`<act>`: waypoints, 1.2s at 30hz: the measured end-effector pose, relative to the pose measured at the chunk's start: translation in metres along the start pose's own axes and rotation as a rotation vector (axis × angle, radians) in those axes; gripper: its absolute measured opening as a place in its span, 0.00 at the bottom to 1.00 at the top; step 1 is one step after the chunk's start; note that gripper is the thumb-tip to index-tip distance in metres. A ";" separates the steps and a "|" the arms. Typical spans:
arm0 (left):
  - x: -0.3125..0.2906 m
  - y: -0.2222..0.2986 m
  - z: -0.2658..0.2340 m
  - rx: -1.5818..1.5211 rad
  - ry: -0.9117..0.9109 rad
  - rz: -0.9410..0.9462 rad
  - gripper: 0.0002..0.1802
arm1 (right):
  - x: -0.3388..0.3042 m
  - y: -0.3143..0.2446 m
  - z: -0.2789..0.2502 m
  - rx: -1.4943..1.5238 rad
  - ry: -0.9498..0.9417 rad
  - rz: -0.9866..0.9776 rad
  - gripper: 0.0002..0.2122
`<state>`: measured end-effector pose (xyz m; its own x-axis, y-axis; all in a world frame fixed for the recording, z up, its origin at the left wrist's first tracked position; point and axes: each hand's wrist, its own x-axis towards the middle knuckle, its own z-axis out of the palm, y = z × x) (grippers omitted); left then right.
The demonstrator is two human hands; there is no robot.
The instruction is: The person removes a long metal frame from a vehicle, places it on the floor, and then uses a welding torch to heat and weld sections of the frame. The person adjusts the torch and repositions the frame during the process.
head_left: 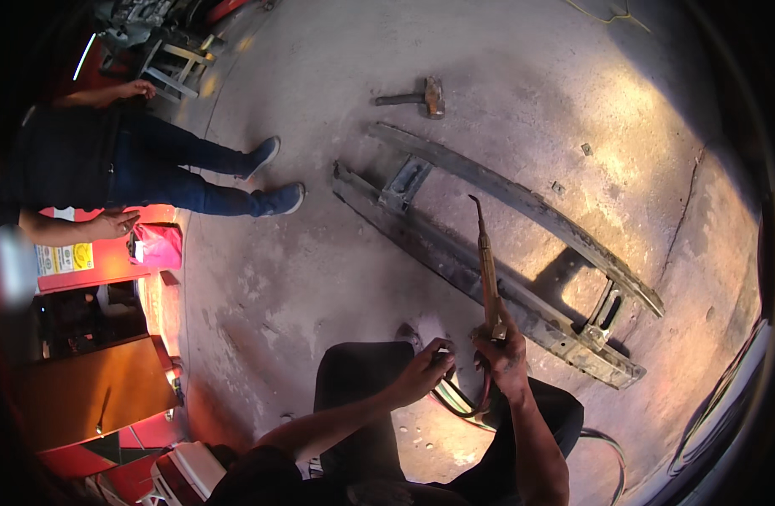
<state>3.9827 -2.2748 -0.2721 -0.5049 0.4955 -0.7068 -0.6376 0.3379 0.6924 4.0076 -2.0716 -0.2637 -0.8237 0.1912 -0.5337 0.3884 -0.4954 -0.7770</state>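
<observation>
My right hand [507,352] is wrapped round the handle of a brass-coloured gas torch [487,274]. Its thin bent tip points up and away from me, above a dark metal bumper beam [535,202] on the floor. Hoses [457,406] run from the torch's lower end between my knees. My left hand [421,374] is closed beside the torch handle, and a small dark object shows at its fingers, too small to name. No flame shows at the tip.
A sledgehammer [434,97] lies on the concrete beyond the beam. Another person [164,169] stands at the left. A brown wooden panel [92,392] and a pink bag [158,246] are at the left edge. More cables [716,405] run along the right wall.
</observation>
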 end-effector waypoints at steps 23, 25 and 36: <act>0.122 -0.041 0.025 -0.350 0.044 0.037 0.17 | 0.047 0.046 -0.062 -0.080 -0.167 0.094 0.36; 0.137 -0.029 -0.007 -0.193 0.117 0.201 0.18 | 0.043 0.040 -0.075 0.006 -0.198 0.110 0.37; 0.185 0.044 -0.163 -0.446 0.230 0.508 0.05 | 0.009 0.031 -0.106 0.265 -0.348 0.097 0.38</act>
<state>3.7659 -2.2987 -0.3959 -0.8812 0.3068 -0.3597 -0.4437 -0.2740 0.8533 4.0557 -1.9951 -0.3283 -0.8961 -0.1407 -0.4209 0.3890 -0.7057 -0.5922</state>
